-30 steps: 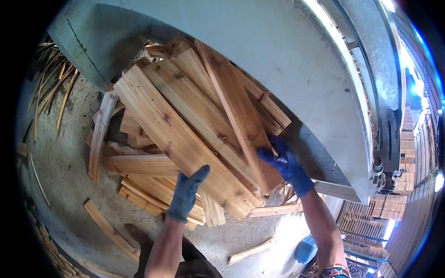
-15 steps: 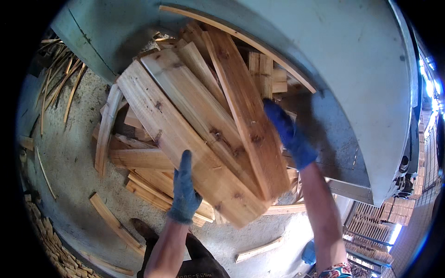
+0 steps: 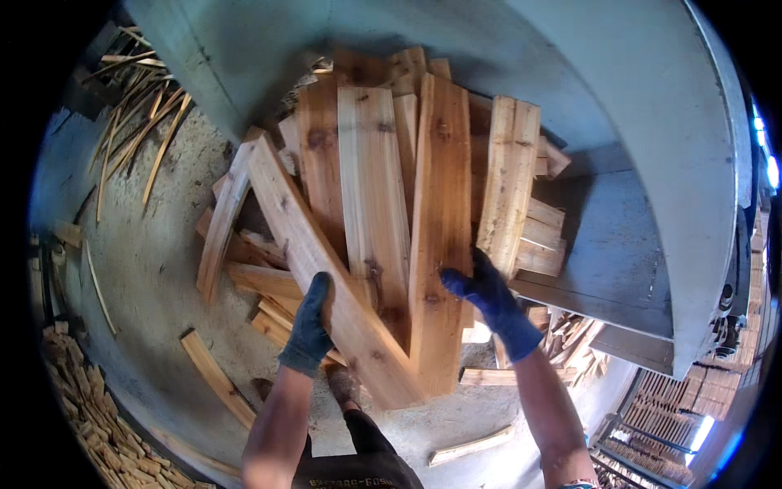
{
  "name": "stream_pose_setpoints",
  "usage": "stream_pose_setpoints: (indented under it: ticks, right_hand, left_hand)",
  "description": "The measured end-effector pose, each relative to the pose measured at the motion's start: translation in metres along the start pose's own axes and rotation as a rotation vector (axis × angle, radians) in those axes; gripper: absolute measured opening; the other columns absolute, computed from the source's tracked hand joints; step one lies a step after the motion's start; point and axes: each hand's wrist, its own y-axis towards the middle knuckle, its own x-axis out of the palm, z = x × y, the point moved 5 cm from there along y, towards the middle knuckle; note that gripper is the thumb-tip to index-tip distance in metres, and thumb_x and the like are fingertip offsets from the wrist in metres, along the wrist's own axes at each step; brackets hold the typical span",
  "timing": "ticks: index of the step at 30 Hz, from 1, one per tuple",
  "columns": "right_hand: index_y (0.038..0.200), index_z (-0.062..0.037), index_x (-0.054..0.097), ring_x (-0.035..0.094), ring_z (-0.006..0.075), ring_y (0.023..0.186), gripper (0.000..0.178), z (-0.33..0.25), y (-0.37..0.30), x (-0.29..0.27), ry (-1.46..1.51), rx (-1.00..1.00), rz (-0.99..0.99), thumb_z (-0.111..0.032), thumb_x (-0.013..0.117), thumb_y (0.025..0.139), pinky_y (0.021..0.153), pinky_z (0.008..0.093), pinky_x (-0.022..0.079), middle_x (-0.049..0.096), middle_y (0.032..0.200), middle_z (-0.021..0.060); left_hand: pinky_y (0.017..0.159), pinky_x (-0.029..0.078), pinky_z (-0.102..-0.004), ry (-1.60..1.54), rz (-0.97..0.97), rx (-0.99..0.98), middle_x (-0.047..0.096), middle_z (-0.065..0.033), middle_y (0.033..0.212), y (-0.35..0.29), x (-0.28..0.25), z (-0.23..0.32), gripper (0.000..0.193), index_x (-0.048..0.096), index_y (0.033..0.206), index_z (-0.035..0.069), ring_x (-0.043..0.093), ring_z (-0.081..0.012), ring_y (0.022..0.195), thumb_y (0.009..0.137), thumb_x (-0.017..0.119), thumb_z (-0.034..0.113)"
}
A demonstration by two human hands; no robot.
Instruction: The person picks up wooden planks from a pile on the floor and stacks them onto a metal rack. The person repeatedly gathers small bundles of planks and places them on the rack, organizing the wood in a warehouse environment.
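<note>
My left hand [image 3: 308, 330], in a dark grey-blue work glove, grips the left edge of a long pale wooden board [image 3: 322, 257], its thumb along the edge and the other fingers hidden beneath. My right hand [image 3: 493, 301], in a blue glove, closes on the right edge of a redder wooden board [image 3: 441, 212], thumb on top. The near ends of these two boards overlap, and they spread apart toward the far side like a V. Between them lie a light knotty board [image 3: 375, 187] and a brown board [image 3: 322, 155].
More boards and short blocks are heaped beneath, with a cracked board [image 3: 511, 179] at the right. A grey-blue metal housing [image 3: 586, 90] curves around the far and right sides. Thin strips [image 3: 151, 122], a loose board [image 3: 216, 379] and another offcut [image 3: 471, 446] lie on the concrete floor.
My right hand has come from beside the boards onto the redder one's edge. The redder board now stands straighter in view and the V is wider. The whole view has also turned.
</note>
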Motion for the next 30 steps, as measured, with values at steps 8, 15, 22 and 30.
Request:
stream_pose_setpoints:
  ticks: [8, 15, 22, 30]
  right_hand:
    - [0.128, 0.0034, 0.04, 0.055, 0.026, 0.108, 0.085, -0.025, 0.02, -0.02, -0.561, -0.199, 0.05, -0.048, 0.074, 0.069, 0.092, 0.0327, 0.042, 0.058, 0.113, 0.0186]
    - [0.128, 0.0011, 0.04, 0.05, 0.0136, 0.107, 0.065, -0.003, -0.003, 0.021, -0.013, 0.016, -0.098, -0.027, 0.071, 0.079, 0.091, 0.0256, 0.042, 0.053, 0.118, 0.008]
    - [0.123, -0.0007, 0.046, 0.054, 0.0164, 0.097, 0.051, 0.042, -0.012, 0.041, 0.172, -0.047, 0.077, -0.019, 0.066, 0.08, 0.086, 0.0294, 0.044, 0.057, 0.108, 0.0058]
    - [0.12, 0.0012, 0.048, 0.059, 0.0191, 0.094, 0.05, 0.017, -0.114, 0.048, 0.2, 0.042, 0.097, -0.008, 0.067, 0.074, 0.083, 0.0323, 0.048, 0.06, 0.105, 0.0087]
  left_hand:
    - [0.095, 0.042, -0.0299, -0.006, -0.087, -0.015, 0.056, -0.0074, 0.113, 0.019, -0.021, -0.012, 0.04, 0.049, 0.121, -0.001, 0.054, -0.0162, 0.105, 0.091, 0.056, 0.025]
    - [0.09, 0.047, -0.0375, 0.08, 0.007, 0.03, 0.057, -0.0042, 0.111, -0.001, -0.048, -0.016, 0.043, 0.05, 0.119, 0.007, 0.055, -0.021, 0.104, 0.085, 0.062, 0.029]
    - [0.083, 0.05, -0.0347, 0.128, 0.099, 0.041, 0.058, -0.0054, 0.102, -0.029, -0.051, -0.009, 0.046, 0.052, 0.116, 0.004, 0.058, -0.0196, 0.094, 0.084, 0.063, 0.035]
    - [0.08, 0.049, -0.0296, 0.199, 0.167, -0.145, 0.059, -0.0077, 0.099, -0.137, -0.015, -0.022, 0.051, 0.05, 0.116, -0.001, 0.058, -0.018, 0.091, 0.074, 0.073, 0.018]
